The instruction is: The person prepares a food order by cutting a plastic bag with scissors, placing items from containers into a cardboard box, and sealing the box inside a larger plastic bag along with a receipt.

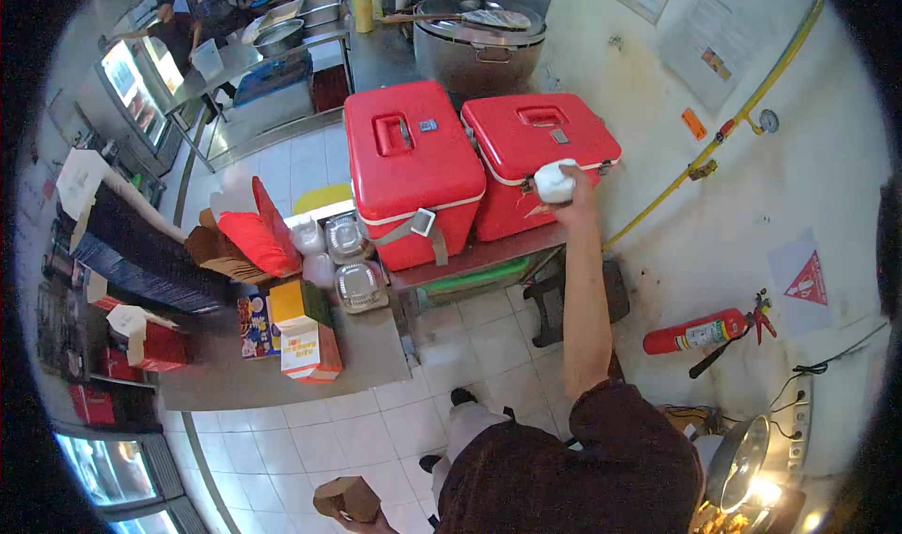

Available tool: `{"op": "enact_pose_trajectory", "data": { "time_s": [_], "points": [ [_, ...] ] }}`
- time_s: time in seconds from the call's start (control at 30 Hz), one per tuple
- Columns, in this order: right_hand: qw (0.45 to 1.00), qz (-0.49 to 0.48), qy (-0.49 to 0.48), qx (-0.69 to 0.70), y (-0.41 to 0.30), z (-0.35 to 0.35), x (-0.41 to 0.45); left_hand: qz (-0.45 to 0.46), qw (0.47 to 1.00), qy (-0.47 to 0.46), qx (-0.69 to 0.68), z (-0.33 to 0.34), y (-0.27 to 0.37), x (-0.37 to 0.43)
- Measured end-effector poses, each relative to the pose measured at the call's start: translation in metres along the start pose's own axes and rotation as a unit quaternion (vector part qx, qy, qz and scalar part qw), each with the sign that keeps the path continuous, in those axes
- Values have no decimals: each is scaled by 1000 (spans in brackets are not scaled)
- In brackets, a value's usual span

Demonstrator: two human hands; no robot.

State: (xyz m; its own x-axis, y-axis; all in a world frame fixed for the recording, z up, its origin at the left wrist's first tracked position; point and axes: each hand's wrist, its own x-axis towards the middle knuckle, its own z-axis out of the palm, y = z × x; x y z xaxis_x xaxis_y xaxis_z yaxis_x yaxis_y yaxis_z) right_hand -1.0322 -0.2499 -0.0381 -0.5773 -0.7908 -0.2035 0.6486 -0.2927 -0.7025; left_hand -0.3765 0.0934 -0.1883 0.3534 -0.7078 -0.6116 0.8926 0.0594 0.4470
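Note:
My right hand [581, 197] reaches forward and grips a white wrapped bundle [554, 182], apparently in paper. It is in front of the lid of the right-hand red cooler box [542, 139]; whether they touch, I cannot tell. A second, taller red cooler box [416, 160] with a grey strap stands to its left on the same counter. Low at the bottom edge, my left hand [372, 524] holds a small brown cardboard food box [349, 499]. Only part of that hand shows.
On the left counter [366, 351] stand printed cartons [310, 351], clear plastic containers [358, 287] and a dark stack of packaging [141, 238]. A large lidded pot [479, 48] is behind the coolers. A fire extinguisher [694, 331] hangs right; a lit heat lamp [740, 463] glows below it. Another person [173, 37] stands far left.

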Motion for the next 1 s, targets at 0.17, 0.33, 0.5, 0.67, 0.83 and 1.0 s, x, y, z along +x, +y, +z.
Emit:
{"op": "enact_pose_trajectory", "data": {
  "time_s": [0.17, 0.33, 0.5, 0.67, 0.83, 1.0],
  "points": [
    [997, 41, -19, 61, -2, -8, -1, -9, 1000, -20, 13, 13, 6, 18],
    [984, 35, -38, 170, -12, 1, -4, -16, 999, -26, 17, 11, 16, 30],
    [985, -18, -57, 163, -38, 9, 25, -13, 999, -17, 24, 15, 25, 36],
    [999, -28, 42, -4, -37, -12, 11, -3, 1000, 16, 18, 13, 36, 34],
    [999, 32, 30, 5, -8, -8, 4, 11, 998, 62, 7, 3, 46, 21],
    [1000, 22, 3, 19, -8, -23, 28, 20, 996, 88, -12, -3, 48, 23]
  ]
}}
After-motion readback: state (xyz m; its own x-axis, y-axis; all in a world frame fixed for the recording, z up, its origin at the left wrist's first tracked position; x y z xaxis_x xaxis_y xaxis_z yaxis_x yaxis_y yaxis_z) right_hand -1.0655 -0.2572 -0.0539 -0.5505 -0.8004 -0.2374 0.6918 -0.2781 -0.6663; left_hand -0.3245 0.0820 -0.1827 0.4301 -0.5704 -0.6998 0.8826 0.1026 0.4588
